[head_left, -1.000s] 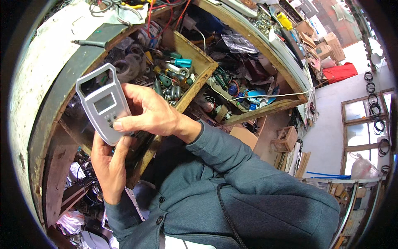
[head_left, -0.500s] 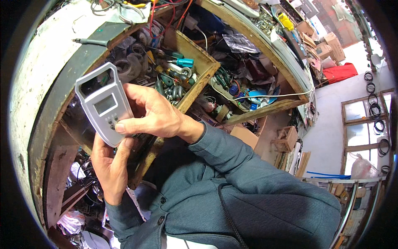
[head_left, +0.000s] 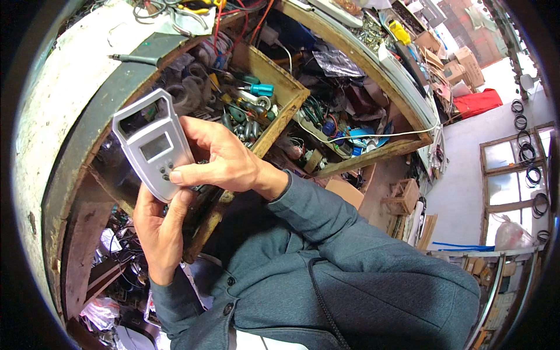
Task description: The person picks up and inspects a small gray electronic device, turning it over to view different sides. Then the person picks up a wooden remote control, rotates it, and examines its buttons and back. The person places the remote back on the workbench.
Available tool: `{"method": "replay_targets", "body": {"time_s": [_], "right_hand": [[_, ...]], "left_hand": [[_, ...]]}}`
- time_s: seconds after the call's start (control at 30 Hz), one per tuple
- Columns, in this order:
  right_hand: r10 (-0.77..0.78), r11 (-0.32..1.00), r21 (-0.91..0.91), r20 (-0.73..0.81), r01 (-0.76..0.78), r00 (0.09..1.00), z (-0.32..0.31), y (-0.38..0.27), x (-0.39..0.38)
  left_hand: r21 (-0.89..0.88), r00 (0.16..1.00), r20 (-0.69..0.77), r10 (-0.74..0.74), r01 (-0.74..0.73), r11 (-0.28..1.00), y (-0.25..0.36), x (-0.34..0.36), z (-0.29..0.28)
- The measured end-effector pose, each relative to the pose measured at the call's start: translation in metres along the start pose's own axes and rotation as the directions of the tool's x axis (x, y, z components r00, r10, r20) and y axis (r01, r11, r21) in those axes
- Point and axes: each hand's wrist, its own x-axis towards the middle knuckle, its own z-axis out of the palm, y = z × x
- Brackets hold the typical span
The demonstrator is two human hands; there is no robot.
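A silver-grey handheld device (head_left: 144, 132), with an open frame at its top, a small screen and buttons, is held tilted over an open wooden drawer. My right hand (head_left: 227, 160) grips its right side, with the thumb resting at the lower buttons. My left hand (head_left: 163, 230) holds its bottom end from below, thumb against the lower edge. Behind the device, the drawer (head_left: 289, 102) holds screwdrivers (head_left: 256, 90) with teal handles, rolls and other tools. A black pen-like tool (head_left: 134, 59) lies on the dark edge of the bench just above the device.
A second drawer (head_left: 373, 157) at right holds cables and small parts. Pliers and wires (head_left: 172, 11) lie on the white bench top (head_left: 67, 76). Cardboard boxes (head_left: 466, 61), a red cloth (head_left: 475, 104), a wooden crate (head_left: 399, 198) and coiled cables (head_left: 525, 151) are further right.
Both hands and the device have shifted slightly to the right in the picture and a little upward, keeping the same grip.
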Motion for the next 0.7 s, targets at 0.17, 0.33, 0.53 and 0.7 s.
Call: {"method": "replay_targets", "body": {"time_s": [0.17, 0.33, 0.53, 0.7], "right_hand": [[-0.008, 0.999, -0.048, 0.003, 0.008, 1.0, 0.0002, 0.0019, -0.0012], [0.031, 0.999, -0.017, 0.055, -0.03, 0.998, -0.0036, 0.0003, -0.0034], [0.017, 0.999, -0.041, 0.04, -0.016, 0.999, -0.0025, 0.0046, -0.0026], [0.045, 0.996, -0.076, 0.052, -0.041, 0.998, -0.0039, 0.0011, -0.0038]], "left_hand": [[0.002, 1.0, -0.006, 0.029, -0.029, 1.0, 0.0026, -0.0005, 0.0014], [0.015, 1.0, 0.007, 0.027, -0.027, 1.0, 0.0021, 0.0006, 0.0026], [0.001, 0.999, 0.011, 0.038, -0.038, 0.999, -0.0019, 0.0014, -0.0011], [-0.01, 0.999, -0.013, 0.034, -0.034, 0.999, 0.0026, 0.0, 0.0035]]}}
